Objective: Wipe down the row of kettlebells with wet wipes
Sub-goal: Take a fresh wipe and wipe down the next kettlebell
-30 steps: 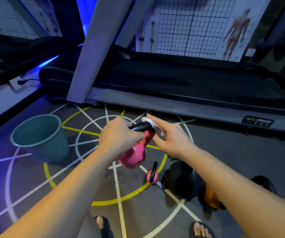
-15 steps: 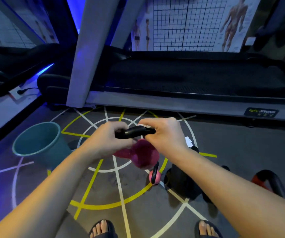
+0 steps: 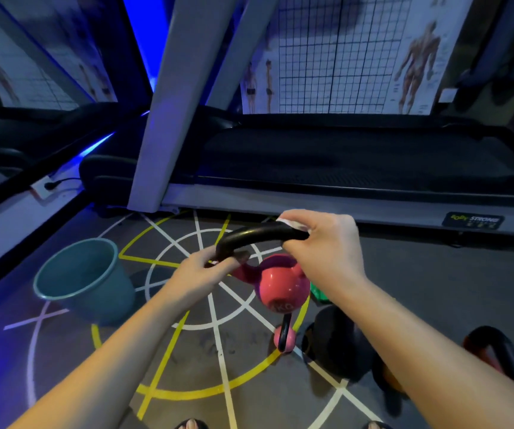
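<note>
— What changed?
— Your left hand (image 3: pixel 200 274) has slid to the handle (image 3: pixel 259 235)'s left end, gripping it. Your right hand (image 3: pixel 324 246) now curls the wet wipe (image 3: pixel 294 222) round the right end.
— The pink kettlebell (image 3: pixel 282 289)?
— Hangs between both hands, above the row of kettlebells (image 3: pixel 339 345). Handle's mid-wipe, I'd judge.

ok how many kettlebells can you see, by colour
pink: 2, held kettlebell and small floor kettlebell
black: 1, black kettlebell
orange: 1, orange kettlebell, partly behind the right forearm
reddish, colour hard to tell: 1, far-right kettlebell
total: 5
</note>
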Demonstrator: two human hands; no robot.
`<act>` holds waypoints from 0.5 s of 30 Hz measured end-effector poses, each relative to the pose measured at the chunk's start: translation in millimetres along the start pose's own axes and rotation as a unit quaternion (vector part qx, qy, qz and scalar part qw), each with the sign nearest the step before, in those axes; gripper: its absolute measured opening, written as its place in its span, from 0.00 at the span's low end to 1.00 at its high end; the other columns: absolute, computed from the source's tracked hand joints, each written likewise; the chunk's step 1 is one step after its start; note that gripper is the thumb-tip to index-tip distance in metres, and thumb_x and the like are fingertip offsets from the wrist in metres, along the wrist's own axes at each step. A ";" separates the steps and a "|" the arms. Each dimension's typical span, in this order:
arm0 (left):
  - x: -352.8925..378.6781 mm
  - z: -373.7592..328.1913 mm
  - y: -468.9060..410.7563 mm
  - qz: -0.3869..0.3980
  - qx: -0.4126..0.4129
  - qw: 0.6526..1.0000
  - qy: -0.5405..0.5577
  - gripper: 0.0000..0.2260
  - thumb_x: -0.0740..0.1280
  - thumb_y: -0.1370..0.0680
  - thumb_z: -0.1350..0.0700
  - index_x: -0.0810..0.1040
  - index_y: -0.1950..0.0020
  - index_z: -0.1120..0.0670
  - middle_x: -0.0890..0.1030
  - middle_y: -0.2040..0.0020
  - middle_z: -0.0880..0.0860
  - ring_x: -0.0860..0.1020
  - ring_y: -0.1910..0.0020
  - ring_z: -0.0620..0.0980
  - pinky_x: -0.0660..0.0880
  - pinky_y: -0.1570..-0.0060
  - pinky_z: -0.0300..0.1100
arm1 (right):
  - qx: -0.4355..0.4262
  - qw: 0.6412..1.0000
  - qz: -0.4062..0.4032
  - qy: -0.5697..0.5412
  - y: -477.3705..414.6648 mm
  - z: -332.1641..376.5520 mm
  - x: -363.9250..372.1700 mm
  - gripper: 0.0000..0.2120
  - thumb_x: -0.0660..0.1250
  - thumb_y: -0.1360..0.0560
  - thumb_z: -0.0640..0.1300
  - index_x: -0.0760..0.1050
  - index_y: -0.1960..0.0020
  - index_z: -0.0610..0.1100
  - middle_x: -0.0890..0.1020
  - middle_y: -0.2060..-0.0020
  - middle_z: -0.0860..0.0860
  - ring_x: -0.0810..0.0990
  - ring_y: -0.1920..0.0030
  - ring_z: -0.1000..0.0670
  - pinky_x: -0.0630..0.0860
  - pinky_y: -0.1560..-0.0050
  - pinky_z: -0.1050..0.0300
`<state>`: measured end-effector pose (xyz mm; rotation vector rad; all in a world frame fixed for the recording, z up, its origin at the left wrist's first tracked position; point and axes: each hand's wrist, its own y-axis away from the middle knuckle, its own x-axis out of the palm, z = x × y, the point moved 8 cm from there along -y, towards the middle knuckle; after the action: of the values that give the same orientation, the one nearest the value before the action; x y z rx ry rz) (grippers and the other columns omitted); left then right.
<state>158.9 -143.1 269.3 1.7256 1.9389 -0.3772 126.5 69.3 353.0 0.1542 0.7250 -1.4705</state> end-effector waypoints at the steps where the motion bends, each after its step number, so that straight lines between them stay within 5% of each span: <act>1: 4.1 -1.4 -1.2 0.002 0.000 0.999 0.049 0.20 0.69 0.34 0.31 0.85 0.47 0.37 0.86 0.49 0.44 0.82 0.44 0.44 0.76 0.38 0.49 | 0.009 1.000 -0.012 -0.018 0.1 3.3 -3.5 0.20 0.73 0.32 0.34 0.85 0.51 0.58 0.84 0.63 0.56 0.83 0.66 0.53 0.82 0.61 0.45; 4: 13.0 -18.5 -1.7 -0.047 0.033 0.983 0.177 0.09 0.76 0.24 0.53 0.86 0.46 0.53 0.87 0.51 0.50 0.85 0.49 0.45 0.78 0.48 0.42 | 0.016 0.998 -0.047 -0.036 -0.7 12.6 -11.9 0.18 0.74 0.32 0.37 0.85 0.50 0.58 0.85 0.62 0.58 0.83 0.59 0.57 0.82 0.55 0.49; 6: 10.2 -25.6 0.2 -0.118 0.027 0.964 0.237 0.08 0.71 0.21 0.56 0.85 0.53 0.60 0.88 0.57 0.54 0.86 0.56 0.48 0.79 0.56 0.39 | 0.029 0.996 -0.056 -0.058 -0.9 12.3 -10.0 0.17 0.74 0.31 0.37 0.85 0.50 0.57 0.85 0.61 0.59 0.82 0.57 0.58 0.81 0.54 0.52; 10: 3.2 -31.2 0.2 -0.185 -0.005 0.909 0.372 0.06 0.67 0.22 0.67 0.84 0.52 0.62 0.87 0.56 0.59 0.86 0.53 0.56 0.81 0.45 0.53 | 0.068 0.989 -0.057 -0.118 -0.4 3.7 -3.2 0.19 0.72 0.31 0.32 0.85 0.53 0.55 0.85 0.61 0.60 0.83 0.59 0.61 0.79 0.57 0.62; 13: -11.6 -45.7 6.2 -0.234 0.017 0.903 0.361 0.10 0.63 0.23 0.71 0.81 0.51 0.60 0.86 0.63 0.51 0.86 0.62 0.50 0.83 0.56 0.46 | 0.079 0.981 -0.036 -0.171 -1.5 3.0 5.0 0.20 0.71 0.31 0.27 0.84 0.53 0.52 0.85 0.60 0.57 0.82 0.66 0.63 0.74 0.66 0.72; 15: -23.2 -51.1 9.1 -0.271 0.039 0.906 0.322 0.11 0.64 0.24 0.72 0.78 0.56 0.56 0.83 0.68 0.47 0.82 0.67 0.44 0.82 0.61 0.42 | 0.080 0.978 -0.040 -0.188 -4.0 -0.9 10.4 0.20 0.71 0.31 0.27 0.84 0.53 0.53 0.86 0.59 0.57 0.84 0.64 0.61 0.76 0.63 0.69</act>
<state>159.5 -134.3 325.5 1.4289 2.9316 -0.0609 121.7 60.5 348.1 -0.0321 0.3078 -1.5777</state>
